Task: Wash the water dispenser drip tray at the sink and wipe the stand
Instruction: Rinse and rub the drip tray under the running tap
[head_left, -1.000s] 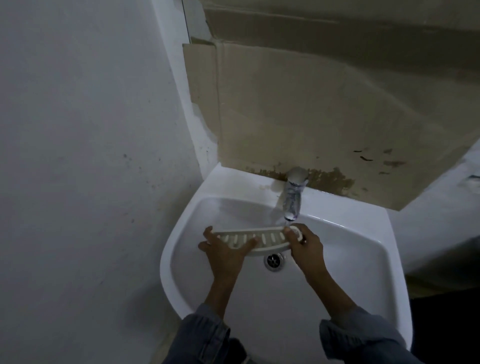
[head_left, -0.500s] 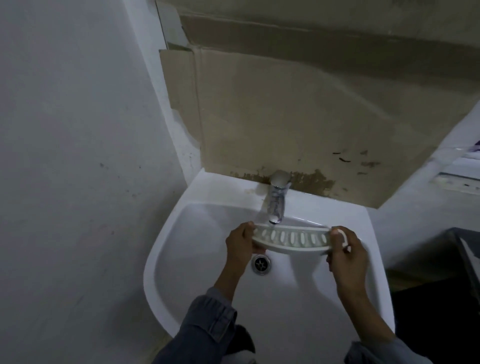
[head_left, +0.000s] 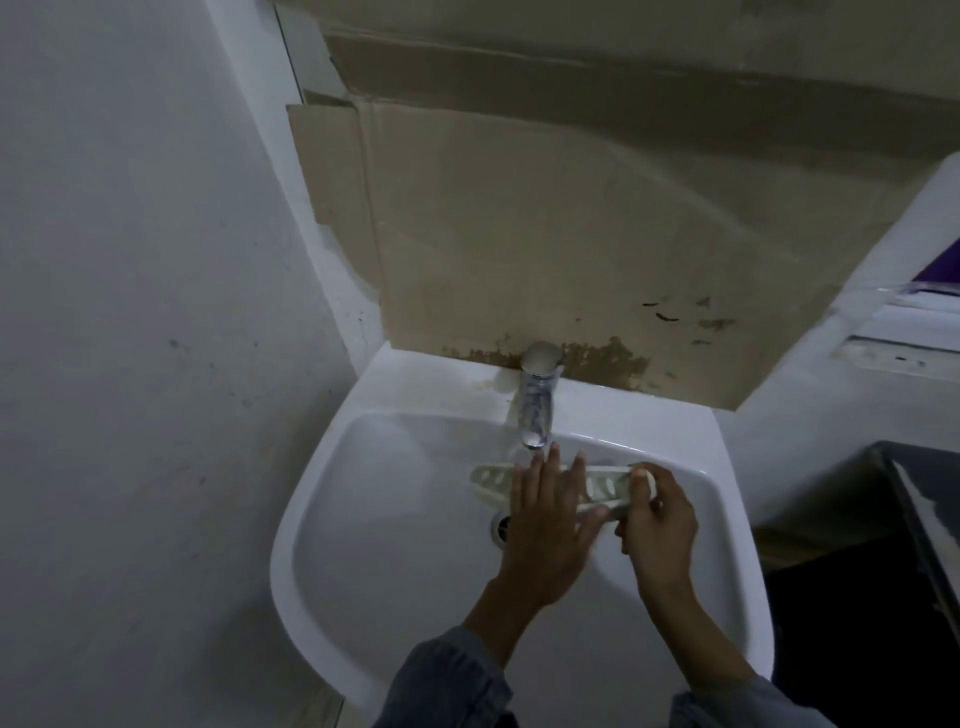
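The white slotted drip tray (head_left: 491, 478) lies across the basin of the white sink (head_left: 332, 499), just below the chrome tap (head_left: 537, 400). My left hand (head_left: 545, 525) lies flat on the tray's middle with straight, spread fingers, covering most of it. My right hand (head_left: 657, 519) grips the tray's right end, fingers curled round it. The drain (head_left: 501, 527) shows partly under my left hand. I cannot tell whether water is running.
Stained cardboard (head_left: 571, 234) covers the wall behind the sink. A white wall (head_left: 130, 364) stands close on the left. A dark surface (head_left: 893, 519) sits to the right of the sink, with a window ledge (head_left: 904, 353) above it.
My left hand let go of the tray's left end and now lies flat over its middle. The tray shifted slightly under the tap; my right hand still holds its right end.
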